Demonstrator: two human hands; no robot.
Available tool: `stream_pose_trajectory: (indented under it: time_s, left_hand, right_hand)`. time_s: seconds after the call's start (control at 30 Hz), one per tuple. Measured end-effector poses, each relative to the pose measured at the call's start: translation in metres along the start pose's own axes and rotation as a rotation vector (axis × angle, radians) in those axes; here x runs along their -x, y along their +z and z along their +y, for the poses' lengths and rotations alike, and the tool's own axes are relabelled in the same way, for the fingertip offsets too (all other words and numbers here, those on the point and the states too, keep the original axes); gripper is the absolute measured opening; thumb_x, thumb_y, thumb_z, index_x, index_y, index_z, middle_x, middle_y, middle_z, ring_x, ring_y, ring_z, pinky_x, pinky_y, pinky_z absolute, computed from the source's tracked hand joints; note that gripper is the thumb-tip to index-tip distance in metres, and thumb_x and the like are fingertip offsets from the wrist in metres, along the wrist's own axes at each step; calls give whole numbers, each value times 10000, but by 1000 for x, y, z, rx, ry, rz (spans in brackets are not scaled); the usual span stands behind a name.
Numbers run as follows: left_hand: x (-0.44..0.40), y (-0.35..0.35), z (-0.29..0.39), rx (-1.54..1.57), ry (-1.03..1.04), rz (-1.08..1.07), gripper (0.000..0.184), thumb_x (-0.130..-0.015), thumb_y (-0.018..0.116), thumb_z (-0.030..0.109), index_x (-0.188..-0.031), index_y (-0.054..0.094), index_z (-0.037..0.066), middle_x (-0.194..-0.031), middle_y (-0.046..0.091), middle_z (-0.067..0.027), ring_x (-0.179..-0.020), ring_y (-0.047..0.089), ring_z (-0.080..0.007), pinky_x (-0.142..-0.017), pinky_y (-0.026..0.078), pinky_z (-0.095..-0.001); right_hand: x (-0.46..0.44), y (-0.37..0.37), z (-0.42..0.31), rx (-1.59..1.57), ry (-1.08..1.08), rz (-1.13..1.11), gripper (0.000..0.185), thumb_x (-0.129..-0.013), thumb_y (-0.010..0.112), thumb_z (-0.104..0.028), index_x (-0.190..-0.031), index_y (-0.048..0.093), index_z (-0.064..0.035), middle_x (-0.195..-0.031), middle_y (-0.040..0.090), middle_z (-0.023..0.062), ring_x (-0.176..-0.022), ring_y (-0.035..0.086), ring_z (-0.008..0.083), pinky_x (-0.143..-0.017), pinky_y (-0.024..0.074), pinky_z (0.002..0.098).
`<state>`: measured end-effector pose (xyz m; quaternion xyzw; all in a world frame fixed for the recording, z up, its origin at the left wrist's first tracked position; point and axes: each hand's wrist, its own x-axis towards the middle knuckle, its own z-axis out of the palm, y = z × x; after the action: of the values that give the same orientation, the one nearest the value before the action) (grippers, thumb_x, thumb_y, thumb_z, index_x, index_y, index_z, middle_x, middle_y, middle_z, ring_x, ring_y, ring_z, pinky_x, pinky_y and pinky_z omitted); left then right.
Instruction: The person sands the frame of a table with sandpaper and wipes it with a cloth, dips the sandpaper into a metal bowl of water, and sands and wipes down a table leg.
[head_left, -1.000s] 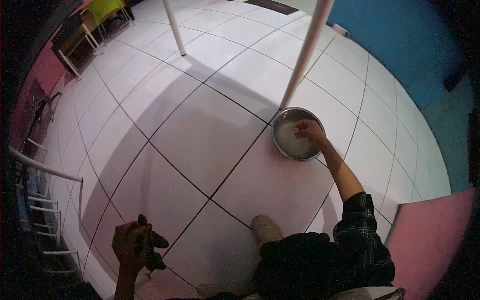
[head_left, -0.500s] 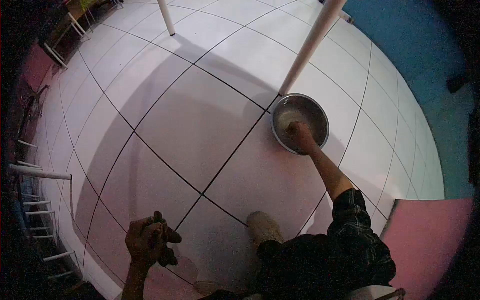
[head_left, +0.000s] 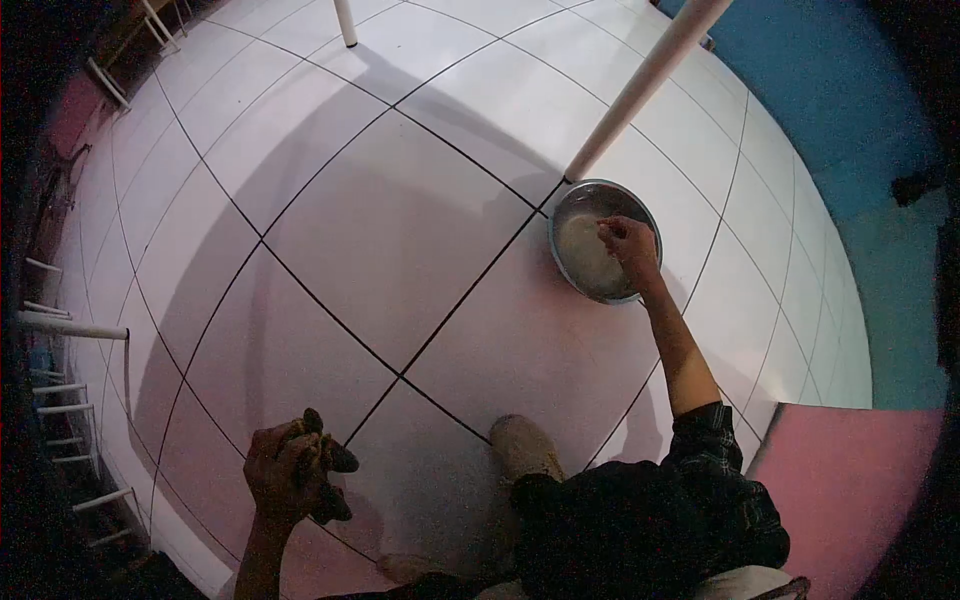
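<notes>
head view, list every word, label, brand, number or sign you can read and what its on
None: no readable text anywhere.
Metal bowl: no marking shows.
Dark pieces in the left hand: none visible.
Blue wall and pink panel: no sign seen.
Dark object at the blue wall: too dark to tell.

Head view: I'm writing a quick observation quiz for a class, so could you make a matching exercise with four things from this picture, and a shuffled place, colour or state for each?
Column one
1. Left hand
2. Right hand
3. Metal bowl
4. Panel at the lower right

Column two
A. On the tiled floor, by the foot of a pale pole
B. Pink
C. Curled around dark pieces
D. In or just above the bowl's opening

Right pairs: 1-C, 2-D, 3-A, 4-B
</notes>
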<state>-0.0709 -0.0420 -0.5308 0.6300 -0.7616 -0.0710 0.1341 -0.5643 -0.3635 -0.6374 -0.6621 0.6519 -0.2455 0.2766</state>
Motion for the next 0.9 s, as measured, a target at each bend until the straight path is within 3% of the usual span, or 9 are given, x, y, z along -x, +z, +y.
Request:
stream_pose_trajectory:
  time_s: [0.07,0.17,0.23,0.37,0.43,0.63,0.73,0.83,0.9]
  left_hand:
    - [0,0,2,13,-24,21,208,-759,702,178,-939,632,102,-958,617,-101,-856,601,-268,-706,510,-378]
    - [1,2,2,87,-76,59,213,-757,702,183,-942,632,102,-959,616,-101,-850,605,-270,-706,510,-382]
    - [4,7,1,211,-139,94,221,-753,705,184,-943,631,100,-956,615,-104,-842,606,-271,-702,510,-381]
    - [-1,2,-2,73,-75,-4,221,-759,700,192,-947,627,101,-956,614,-106,-837,603,-274,-685,507,-384]
    - [-5,2,0,10,11,46,212,-767,694,191,-945,623,102,-956,612,-104,-833,600,-275,-683,504,-385]
    - [-4,2,1,92,-18,80,187,-793,676,195,-950,624,107,-967,608,-106,-831,595,-275,-686,503,-389]
    - [-1,0,4,34,-163,6,198,-750,688,250,-928,691,162,-955,673,-54,-878,604,-261,-800,466,-365]
    - [1,1,-7,18,34,18,187,-781,691,189,-941,629,115,-974,612,-91,-836,596,-272,-701,503,-380]
    - [0,0,-2,86,-15,63,193,-773,700,181,-941,630,116,-970,614,-89,-838,598,-270,-703,504,-376]
  right_hand:
    - [0,6,3,95,-34,44,195,-835,644,-189,-936,679,-27,-824,678,154,-726,667,280,-651,508,379]
    - [5,10,0,188,-252,140,156,-846,620,-163,-904,675,-29,-845,667,166,-776,650,337,-692,499,409]
    - [4,12,0,219,-228,117,129,-848,601,-139,-892,660,-33,-863,661,165,-793,639,349,-696,493,421]
    - [6,17,1,246,-355,192,101,-848,580,-120,-882,629,-39,-869,648,159,-799,621,367,-697,483,446]
    - [8,16,-3,255,-339,225,91,-841,578,-111,-880,616,-39,-879,644,160,-801,617,369,-693,481,452]
    - [2,25,27,289,-265,229,106,-833,602,-115,-916,637,-57,-874,641,152,-788,622,343,-681,485,412]
    - [6,15,9,171,-284,314,126,-855,609,-136,-953,648,-66,-870,649,133,-764,630,316,-667,487,387]
    - [0,11,4,80,-272,334,154,-876,606,-157,-987,649,-60,-867,657,111,-760,635,290,-670,489,375]
    - [-3,15,9,59,-271,341,174,-889,599,-173,-1003,646,-51,-866,657,104,-766,633,276,-683,488,369]
